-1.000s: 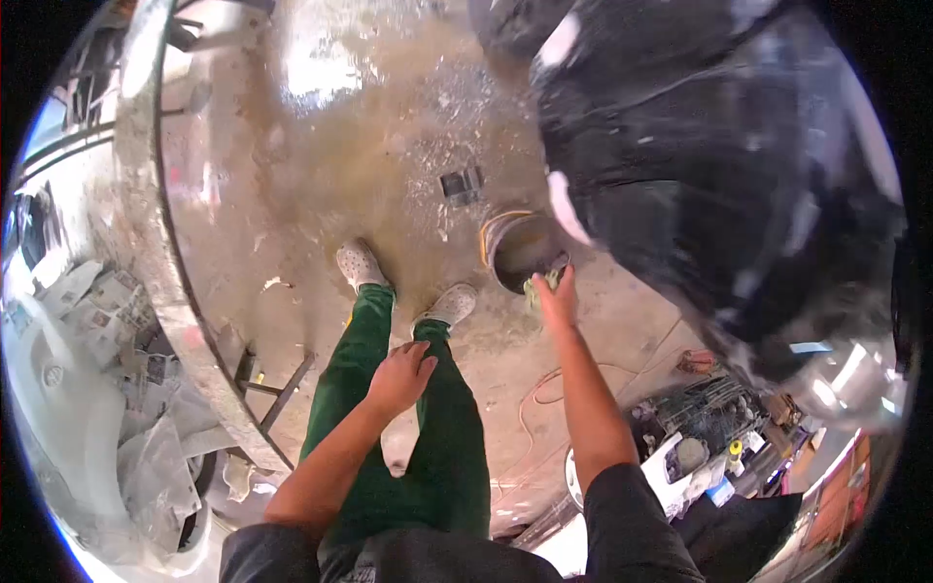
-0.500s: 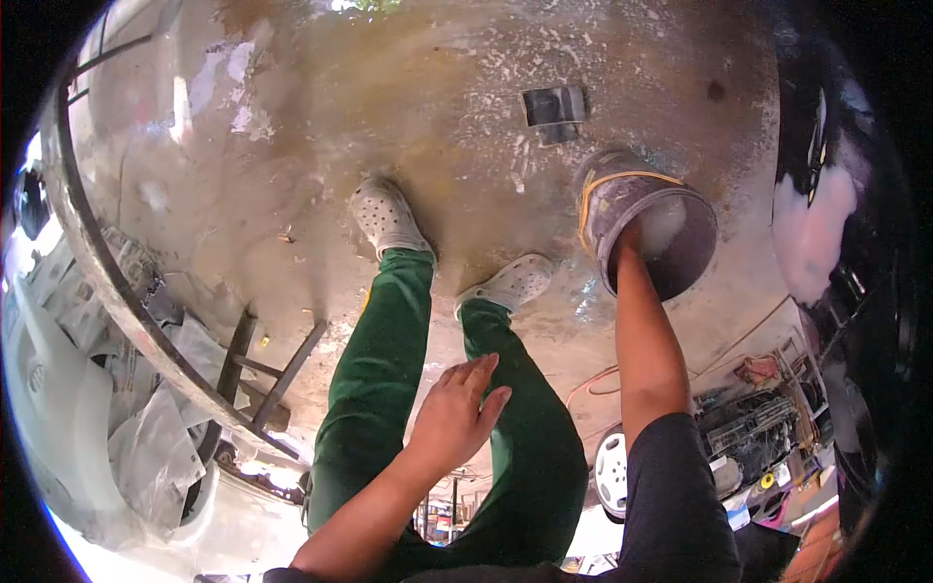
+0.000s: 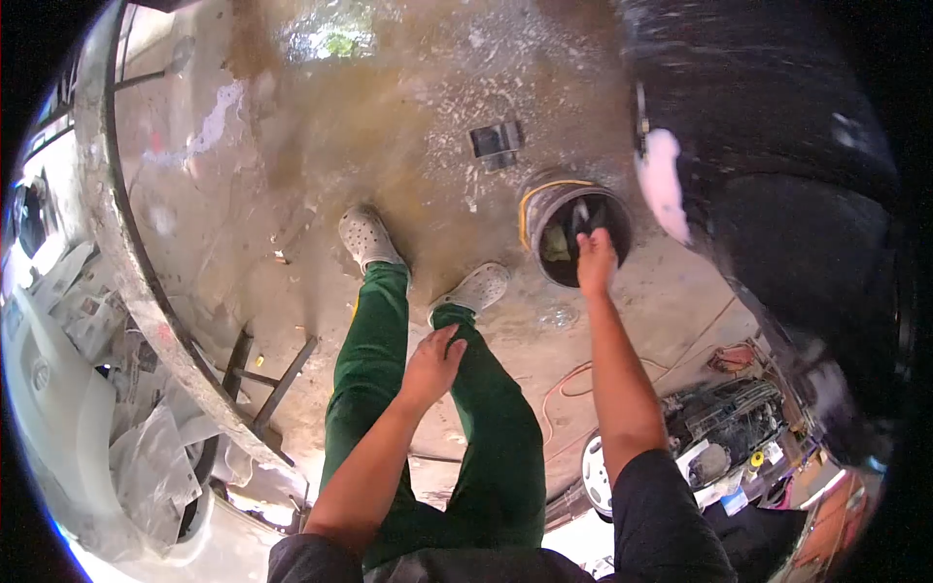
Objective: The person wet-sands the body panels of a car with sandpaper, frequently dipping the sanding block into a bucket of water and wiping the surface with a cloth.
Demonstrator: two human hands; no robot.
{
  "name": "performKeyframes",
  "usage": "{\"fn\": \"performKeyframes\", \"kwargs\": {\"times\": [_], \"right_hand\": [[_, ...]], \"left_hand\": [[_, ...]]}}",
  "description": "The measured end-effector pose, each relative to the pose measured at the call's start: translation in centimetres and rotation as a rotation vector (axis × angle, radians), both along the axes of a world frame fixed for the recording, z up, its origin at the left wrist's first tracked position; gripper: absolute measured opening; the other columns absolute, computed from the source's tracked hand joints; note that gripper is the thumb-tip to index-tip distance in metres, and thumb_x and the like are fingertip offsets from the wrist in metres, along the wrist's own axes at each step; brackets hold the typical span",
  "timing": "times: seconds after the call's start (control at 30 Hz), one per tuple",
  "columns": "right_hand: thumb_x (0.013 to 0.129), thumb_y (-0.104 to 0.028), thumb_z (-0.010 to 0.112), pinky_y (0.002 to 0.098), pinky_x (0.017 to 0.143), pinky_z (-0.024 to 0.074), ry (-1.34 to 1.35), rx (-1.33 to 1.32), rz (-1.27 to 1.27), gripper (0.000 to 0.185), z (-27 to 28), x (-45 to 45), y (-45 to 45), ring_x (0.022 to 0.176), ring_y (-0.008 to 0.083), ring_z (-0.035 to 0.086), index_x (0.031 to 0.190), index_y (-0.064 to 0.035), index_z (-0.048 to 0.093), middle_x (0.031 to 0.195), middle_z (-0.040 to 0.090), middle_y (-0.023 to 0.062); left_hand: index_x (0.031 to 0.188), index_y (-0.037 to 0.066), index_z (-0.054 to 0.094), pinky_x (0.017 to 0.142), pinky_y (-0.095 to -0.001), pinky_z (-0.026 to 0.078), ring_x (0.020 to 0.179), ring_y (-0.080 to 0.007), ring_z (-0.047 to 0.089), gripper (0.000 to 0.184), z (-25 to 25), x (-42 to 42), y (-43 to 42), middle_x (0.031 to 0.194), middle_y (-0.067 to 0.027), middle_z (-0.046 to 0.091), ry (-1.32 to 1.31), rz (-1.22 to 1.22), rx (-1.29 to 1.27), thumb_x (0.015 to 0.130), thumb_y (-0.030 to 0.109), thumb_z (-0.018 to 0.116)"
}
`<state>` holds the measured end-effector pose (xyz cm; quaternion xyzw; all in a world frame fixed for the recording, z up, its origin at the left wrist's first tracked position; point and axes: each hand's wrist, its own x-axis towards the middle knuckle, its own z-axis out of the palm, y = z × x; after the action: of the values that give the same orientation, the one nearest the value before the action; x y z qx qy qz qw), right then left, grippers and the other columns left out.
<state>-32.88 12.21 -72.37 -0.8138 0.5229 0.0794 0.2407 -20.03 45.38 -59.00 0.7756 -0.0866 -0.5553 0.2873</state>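
Observation:
My right hand [image 3: 597, 260] is over the mouth of a dark bucket [image 3: 544, 260]. Its fingers are closed on a dark, shiny, flat piece [image 3: 583, 212] whose kind I cannot make out. A yellow band [image 3: 526, 216] runs round the bucket's outside, and something pale greenish [image 3: 555, 243] shows inside. My left hand [image 3: 434, 364] holds nothing, fingers loosely extended, by the knee of my green trousers [image 3: 486, 398]. Beyond the bucket, a curled black sheet [image 3: 496, 144] lies on the floor.
A dark car panel [image 3: 777, 253] with a pinkish-white patch [image 3: 665, 185] stands at the right. At the left are a curved, worn bar [image 3: 136, 262] and a pale car bumper [image 3: 63, 389]. Wet concrete floor [image 3: 321, 126] spreads ahead; a thin hose [image 3: 549, 398] lies behind the bucket.
My right hand has come up from deep inside the bucket to its mouth, now with a dark flat piece in it. The view has turned toward the dark car panel.

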Motion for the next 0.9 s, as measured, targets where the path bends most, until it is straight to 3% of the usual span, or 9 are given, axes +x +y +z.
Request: {"fn": "performKeyframes", "kwargs": {"times": [0.07, 0.17, 0.27, 0.4, 0.57, 0.67, 0.77, 0.87, 0.9], "right_hand": [[0.097, -0.020, 0.072, 0.0442, 0.074, 0.0553, -0.037, 0.106, -0.147, 0.022, 3.0, 0.1, 1.0, 0.073, 0.0319, 0.066, 0.095, -0.0038, 0.057, 0.081, 0.065, 0.0144], [0.098, -0.016, 0.070, 0.0388, 0.075, 0.0591, -0.394, 0.439, -0.601, 0.016, 7.4, 0.9, 2.4, 0.076, 0.0191, 0.064, 0.095, -0.0055, 0.058, 0.083, 0.063, 0.0068], [0.100, -0.014, 0.069, 0.0360, 0.078, 0.0611, -0.654, 0.610, -0.774, 0.013, 16.9, 7.0, 5.6, 0.081, 0.0125, 0.061, 0.098, -0.0066, 0.057, 0.092, 0.062, 0.0023], [0.099, -0.014, 0.069, 0.0373, 0.077, 0.0615, -0.800, 0.848, -0.727, 0.014, 28.5, 14.5, 9.9, 0.079, 0.0138, 0.062, 0.099, -0.0103, 0.055, 0.090, 0.059, 0.0015], [0.101, -0.013, 0.063, 0.0380, 0.079, 0.0621, -0.885, 1.139, -0.545, 0.009, 45.4, 24.9, 15.2, 0.088, 0.0183, 0.069, 0.108, -0.0076, 0.060, 0.103, 0.068, 0.0049], [0.102, -0.015, 0.061, 0.0386, 0.079, 0.0619, -0.829, 1.223, -0.440, 0.016, 53.9, 30.8, 17.7, 0.095, 0.0214, 0.072, 0.117, -0.0068, 0.062, 0.110, 0.070, 0.0072], [0.102, -0.020, 0.064, 0.0391, 0.084, 0.0604, -0.949, 1.264, -0.278, 0.026, 58.8, 35.3, 18.7, 0.099, 0.0226, 0.073, 0.124, -0.0056, 0.060, 0.118, 0.070, 0.0110], [0.100, -0.025, 0.070, 0.0364, 0.084, 0.0571, -1.043, 1.118, -0.224, 0.036, 62.7, 38.9, 18.9, 0.101, 0.0210, 0.070, 0.127, -0.0064, 0.057, 0.119, 0.066, 0.0089], [0.099, -0.026, 0.071, 0.0358, 0.083, 0.0564, -1.053, 1.026, -0.234, 0.039, 62.2, 39.8, 18.7, 0.102, 0.0204, 0.069, 0.129, -0.0072, 0.056, 0.119, 0.065, 0.0077]], "left_hand": [[0.130, 0.000, 0.064, 0.102, -0.0482, 0.051, 0.117, -0.0439, 0.063, 0.040, 1.1, -0.1, 0.4, 0.125, -0.0255, 0.067, -0.065, -0.032, -0.010, 0.101, 0.028, 0.062], [0.133, 0.001, 0.062, 0.104, -0.0466, 0.050, 0.120, -0.0423, 0.062, 0.041, 5.0, 0.9, 0.8, 0.128, -0.0246, 0.066, -0.059, -0.060, -0.044, 0.100, 0.025, 0.064], [0.136, 0.002, 0.059, 0.102, -0.0465, 0.051, 0.119, -0.0420, 0.062, 0.044, 10.1, 3.2, 1.3, 0.128, -0.0239, 0.066, -0.177, -0.072, -0.183, 0.099, 0.024, 0.066], [0.140, 0.003, 0.055, 0.104, -0.0467, 0.050, 0.122, -0.0422, 0.059, 0.050, 19.3, 9.9, 0.6, 0.133, -0.0228, 0.062, -0.307, -0.031, -0.237, 0.096, 0.021, 0.069], [0.158, 0.011, 0.036, 0.117, -0.0519, 0.039, 0.142, -0.0452, 0.042, 0.088, 33.5, 18.9, 2.1, 0.159, -0.0224, 0.039, -0.723, 0.022, -0.391, 0.082, 0.010, 0.080], [0.150, 0.007, 0.050, 0.116, -0.0510, 0.041, 0.137, -0.0460, 0.047, 0.072, 40.6, 23.7, 3.5, 0.150, -0.0236, 0.050, -0.960, -0.091, -0.413, 0.083, 0.009, 0.077], [0.143, 0.006, 0.056, 0.105, -0.0471, 0.050, 0.122, -0.0357, 0.061, 0.048, 42.7, 28.1, 4.3, 0.134, -0.0186, 0.063, -0.933, 0.148, -0.425, 0.096, 0.013, 0.068], [0.133, 0.004, 0.062, 0.086, -0.0380, 0.056, 0.101, -0.0229, 0.068, 0.032, 44.0, 34.1, 3.7, 0.115, -0.0096, 0.070, -0.593, 0.618, -0.501, 0.107, 0.024, 0.058], [0.128, 0.004, 0.063, 0.075, -0.0320, 0.055, 0.092, -0.0148, 0.066, 0.036, 45.8, 35.7, 2.8, 0.110, -0.0045, 0.068, -0.411, 0.764, -0.695, 0.111, 0.033, 0.053]]}}
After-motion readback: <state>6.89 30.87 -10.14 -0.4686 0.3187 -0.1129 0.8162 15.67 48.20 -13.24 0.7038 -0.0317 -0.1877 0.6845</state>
